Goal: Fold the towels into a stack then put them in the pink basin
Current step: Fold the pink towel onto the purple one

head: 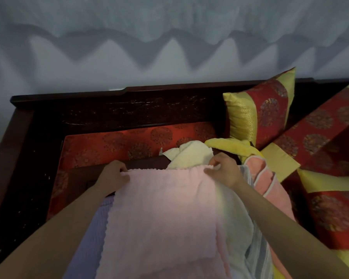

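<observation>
Pink towel (161, 214) spread flat, left hand (114, 176) and right hand (223, 171) each pinching a far corner

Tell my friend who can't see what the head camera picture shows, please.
A person's left hand and right hand pinch the far corners of a pale pink towel, spread over other towels. Behind stand a dark wooden bench and red-and-gold cushions.

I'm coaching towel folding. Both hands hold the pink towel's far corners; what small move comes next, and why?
Probably draw both corners back toward the body, folding the pink towel in half. The left hand and right hand each pinch a far corner, and the towel lies spread open over other cloths.
</observation>
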Tool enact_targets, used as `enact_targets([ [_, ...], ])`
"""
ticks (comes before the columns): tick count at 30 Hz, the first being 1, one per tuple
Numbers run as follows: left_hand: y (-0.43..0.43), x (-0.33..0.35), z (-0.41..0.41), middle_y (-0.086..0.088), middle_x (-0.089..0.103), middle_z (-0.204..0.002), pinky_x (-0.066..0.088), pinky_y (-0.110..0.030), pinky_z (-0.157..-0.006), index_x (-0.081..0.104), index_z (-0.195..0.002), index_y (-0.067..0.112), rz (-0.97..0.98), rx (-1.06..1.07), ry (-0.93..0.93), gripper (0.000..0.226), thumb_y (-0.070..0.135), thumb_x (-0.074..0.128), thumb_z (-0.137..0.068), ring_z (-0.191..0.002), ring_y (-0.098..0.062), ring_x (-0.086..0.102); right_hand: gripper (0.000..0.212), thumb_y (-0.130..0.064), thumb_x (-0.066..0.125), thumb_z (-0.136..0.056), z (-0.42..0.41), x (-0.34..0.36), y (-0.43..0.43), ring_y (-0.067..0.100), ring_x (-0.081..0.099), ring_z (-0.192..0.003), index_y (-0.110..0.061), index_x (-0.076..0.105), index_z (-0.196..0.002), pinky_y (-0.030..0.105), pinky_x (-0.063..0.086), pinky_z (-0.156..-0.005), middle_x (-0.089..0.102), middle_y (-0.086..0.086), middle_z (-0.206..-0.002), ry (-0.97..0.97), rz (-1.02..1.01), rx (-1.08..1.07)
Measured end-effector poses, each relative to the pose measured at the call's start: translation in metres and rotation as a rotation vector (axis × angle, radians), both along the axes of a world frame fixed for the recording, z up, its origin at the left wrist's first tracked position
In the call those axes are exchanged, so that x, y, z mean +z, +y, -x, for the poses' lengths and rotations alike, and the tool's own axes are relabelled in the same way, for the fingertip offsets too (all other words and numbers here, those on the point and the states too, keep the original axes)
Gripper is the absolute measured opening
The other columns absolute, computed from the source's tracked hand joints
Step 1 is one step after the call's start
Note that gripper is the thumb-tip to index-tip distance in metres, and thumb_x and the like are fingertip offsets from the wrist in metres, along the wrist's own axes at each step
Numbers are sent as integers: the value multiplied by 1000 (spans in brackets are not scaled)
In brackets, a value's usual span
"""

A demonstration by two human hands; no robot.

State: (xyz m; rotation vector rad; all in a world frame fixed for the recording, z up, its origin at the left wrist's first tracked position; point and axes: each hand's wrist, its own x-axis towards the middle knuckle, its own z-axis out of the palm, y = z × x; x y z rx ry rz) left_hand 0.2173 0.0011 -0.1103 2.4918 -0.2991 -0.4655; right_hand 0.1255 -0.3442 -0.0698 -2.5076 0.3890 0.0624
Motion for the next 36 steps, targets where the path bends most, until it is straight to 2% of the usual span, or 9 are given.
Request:
enact_targets([
  [6, -2, -6, -12, -12, 42, -135, 35, -34, -101, 37, -139, 8, -111, -241, 70, 70, 17, 72, -79, -121, -30, 42, 33, -15, 74, -67, -15, -7, 1, 20, 55, -78, -17, 57, -95, 32, 46, -70, 57, 0, -85, 201, 31, 104],
  [12, -11, -1, -16, -4, 56, -112, 45, -31, -86, 59, -111, 18, -210, -260, 146, 38, 28, 72, -77, -102, -20, 53, 19, -10, 75, -69, -21, 2, -3, 13, 57, -79, -11, 75, -88, 19, 40, -67, 67, 3, -84, 262, 26, 85],
  [15, -2, 34, -15, 1, 54, -95, 37, -19, -67, 59, -84, 23, -36, -247, 198, 20, 27, 76, -76, -90, -16, 50, 16, -7, 74, -72, -19, 31, -11, 10, 58, -77, -6, 78, -87, 7, 38, -58, 73, 2, -84, 199, 13, 122],
  [18, 19, 93, -17, -2, 61, -93, 38, -20, -69, 64, -86, 15, 74, -204, 238, 24, 31, 78, -75, -87, -14, 54, 14, -11, 76, -76, -22, 73, -24, 7, 58, -77, -6, 77, -88, 3, 37, -61, 71, 0, -83, 105, 18, 144],
  [23, 48, 211, -6, -3, 46, -68, 32, -22, -56, 50, -64, 11, 370, -79, 84, 33, 32, 75, -71, -64, -13, 43, 3, -10, 73, -81, -26, 171, -26, -15, 57, -65, -13, 73, -80, 6, 40, -63, 65, -9, -75, -208, -153, 113],
  [27, 65, 267, 6, -1, 52, -72, 33, -18, -58, 50, -68, 7, 363, -43, -180, 38, 34, 75, -75, -62, -5, 43, 16, -11, 71, -83, -26, 230, -15, 8, 61, -83, -25, 68, -76, 24, 46, -79, 65, -2, -86, -392, -220, 162],
  [29, 72, 290, 9, 5, 66, -81, 37, -12, -61, 56, -72, 13, 346, -39, -242, 42, 50, 75, -66, -66, 1, 51, 10, -6, 66, -86, -22, 249, -7, 15, 63, -92, -14, 67, -80, 36, 48, -87, 69, 2, -96, -413, -361, 207],
  [33, 85, 327, 39, 13, 68, -74, 41, -9, -63, 48, -62, 17, 361, -135, -249, 43, 50, 75, -54, -69, 8, 57, 9, 1, 57, -89, 2, 278, 5, 12, 58, -82, 9, 54, -89, 23, 45, -74, 64, 2, -88, -328, -616, 399],
  [36, 98, 312, 74, -5, 60, -67, 39, -20, -59, 42, -59, 18, 200, -312, -90, 42, 36, 80, -61, -64, -1, 51, 19, -13, 61, -82, 24, 269, 10, 11, 49, -74, 5, 56, -88, 17, 36, -63, 54, 4, -80, 49, -518, 613],
])
